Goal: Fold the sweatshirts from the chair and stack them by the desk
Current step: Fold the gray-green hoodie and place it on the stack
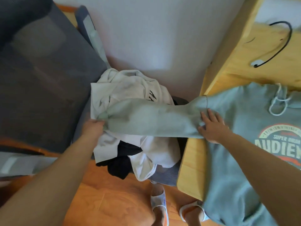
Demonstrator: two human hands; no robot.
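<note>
A grey hoodie (244, 121) lay front-up on the wooden counter (192, 160), its printed chest badge and white drawstrings (276, 103) showing, and its hem hung over the near edge of the counter. One sleeve (146, 118) stretched out sideways from the counter, across the gap, and over a heap of clothes.

The left hand (94, 128) had its fingers curled round the cuff end of that sleeve and held it out above the heap. The right hand (211, 126) lay flat with its fingers spread and straight, pressing on the hoodie where the sleeve joined the body, at the counter's edge.

The heap sat on a chair seat (164, 175) just beside the counter. A white sweatshirt (127, 85) with black lettering lay on top at the far side, a black garment (120, 163) showed lower down, and more white cloth (146, 162) spilled toward the near edge of the seat.

A large dark grey cushioned piece (40, 79) filled the left of the view; whether it was the chair's back I could not tell. On the far part of the counter lay a black cable (283, 43) with a small white piece at one end. Below, two feet in pale slides (158, 199) stood on the orange wooden floor (105, 201). A pale wall (154, 30) rose behind the chair.
</note>
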